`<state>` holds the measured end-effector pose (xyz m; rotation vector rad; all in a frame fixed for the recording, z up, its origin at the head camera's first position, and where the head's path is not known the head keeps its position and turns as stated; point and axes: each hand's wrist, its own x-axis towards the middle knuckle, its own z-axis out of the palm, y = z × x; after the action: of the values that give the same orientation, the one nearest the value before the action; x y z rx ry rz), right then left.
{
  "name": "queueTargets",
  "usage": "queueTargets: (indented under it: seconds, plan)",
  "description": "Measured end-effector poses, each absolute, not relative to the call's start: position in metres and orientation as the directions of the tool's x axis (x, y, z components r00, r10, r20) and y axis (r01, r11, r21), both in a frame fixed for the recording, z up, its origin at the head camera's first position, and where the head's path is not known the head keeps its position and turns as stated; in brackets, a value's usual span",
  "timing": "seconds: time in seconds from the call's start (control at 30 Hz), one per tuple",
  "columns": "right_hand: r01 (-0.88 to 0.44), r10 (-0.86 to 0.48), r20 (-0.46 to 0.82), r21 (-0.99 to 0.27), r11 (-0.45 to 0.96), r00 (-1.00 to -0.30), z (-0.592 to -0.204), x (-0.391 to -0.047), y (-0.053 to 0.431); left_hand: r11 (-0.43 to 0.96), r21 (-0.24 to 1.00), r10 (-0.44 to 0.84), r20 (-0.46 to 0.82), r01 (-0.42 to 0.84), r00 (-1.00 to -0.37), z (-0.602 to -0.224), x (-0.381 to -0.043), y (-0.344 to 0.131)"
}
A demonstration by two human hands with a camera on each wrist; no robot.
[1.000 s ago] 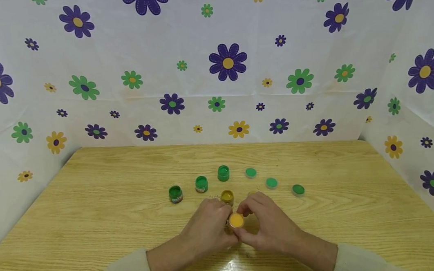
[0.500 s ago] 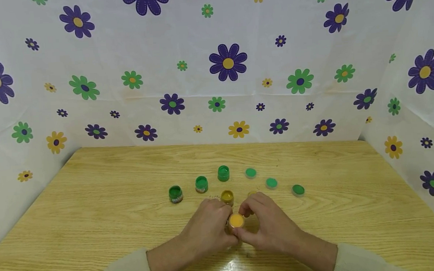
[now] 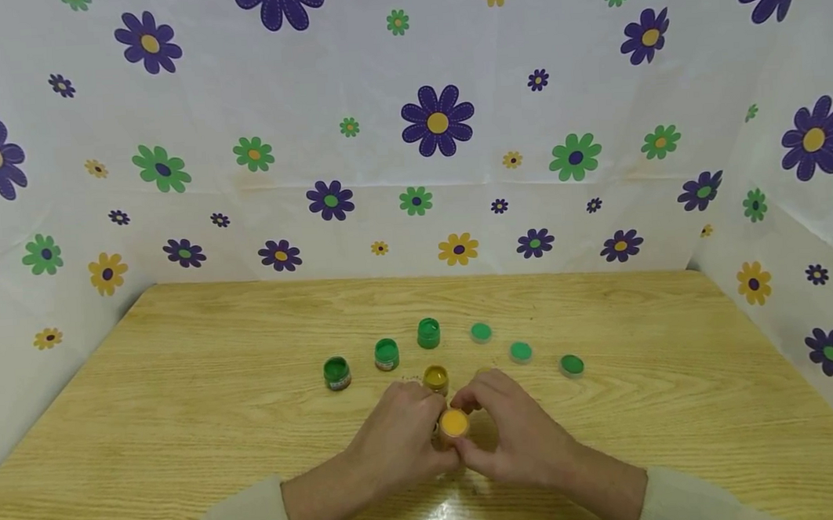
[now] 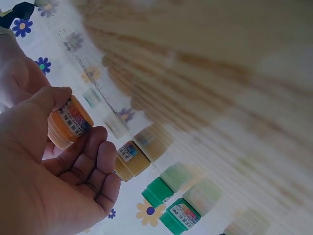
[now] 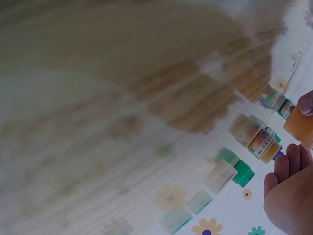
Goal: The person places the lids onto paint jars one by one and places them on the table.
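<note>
Near the front of the table, both hands meet at a small jar of orange paint (image 3: 455, 422), its round orange top facing up. My left hand (image 3: 400, 433) grips the jar's side between thumb and fingers; the left wrist view shows the printed label on the orange jar (image 4: 73, 122). Curled round the top from the other side, my right hand (image 3: 520, 431) pinches the lid's rim with thumb and forefinger. Just beyond stands an uncovered jar of ochre paint (image 3: 436, 377). The jar's lower part is hidden by the hands in the head view.
Three uncovered jars of green paint, a dark one (image 3: 337, 372), a middle one (image 3: 387, 353) and a far one (image 3: 429, 332), stand behind on the left. Three green lids (image 3: 521, 352) lie to the right. An ochre lid (image 3: 484, 372) peeks out behind the right hand.
The right thumb and fingers have shifted slightly round the orange jar's top. The left hand and the other jars and lids stay in place.
</note>
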<state>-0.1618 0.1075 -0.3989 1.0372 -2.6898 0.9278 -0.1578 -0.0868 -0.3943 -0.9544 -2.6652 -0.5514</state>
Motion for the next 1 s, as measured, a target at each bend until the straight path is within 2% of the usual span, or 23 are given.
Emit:
queueTargets:
  seconds: [0.8,1.0]
  plan:
    - [-0.578,-0.521,0.266,-0.500,0.645,-0.811,-0.3986,-0.1610,0.1074,0.752,0.218,0.551,0.311,0.622,-0.775,-0.3931,-0.1579,-0.0866]
    - [-0.605,-0.526,0.304,-0.472,0.641,-0.794,-0.3992,-0.1615,0.1075,0.753,0.215,0.552,0.308,0.622,-0.775,-0.3931,-0.1575,-0.0867]
